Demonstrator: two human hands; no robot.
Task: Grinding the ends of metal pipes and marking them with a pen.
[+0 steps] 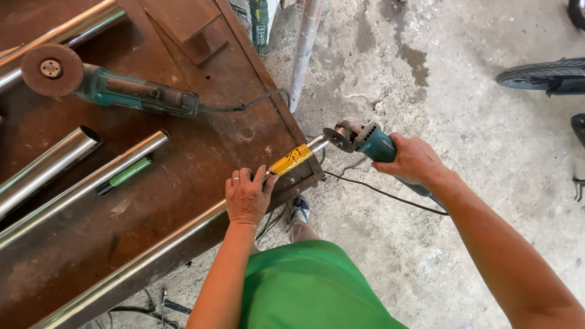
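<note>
Pressing down, your left hand (247, 196) lay flat and open on the steel tube (146, 256), whose long axis ran past its fingers to the end overhanging the worktop (201, 152). There your right hand (414, 159), closed on the angle grinder (361, 137), met it.

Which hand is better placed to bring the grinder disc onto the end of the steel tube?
The right hand. It already grips the teal angle grinder, whose disc sits at the tube's end. The left hand presses the steel tube down on the rusty table.
</note>
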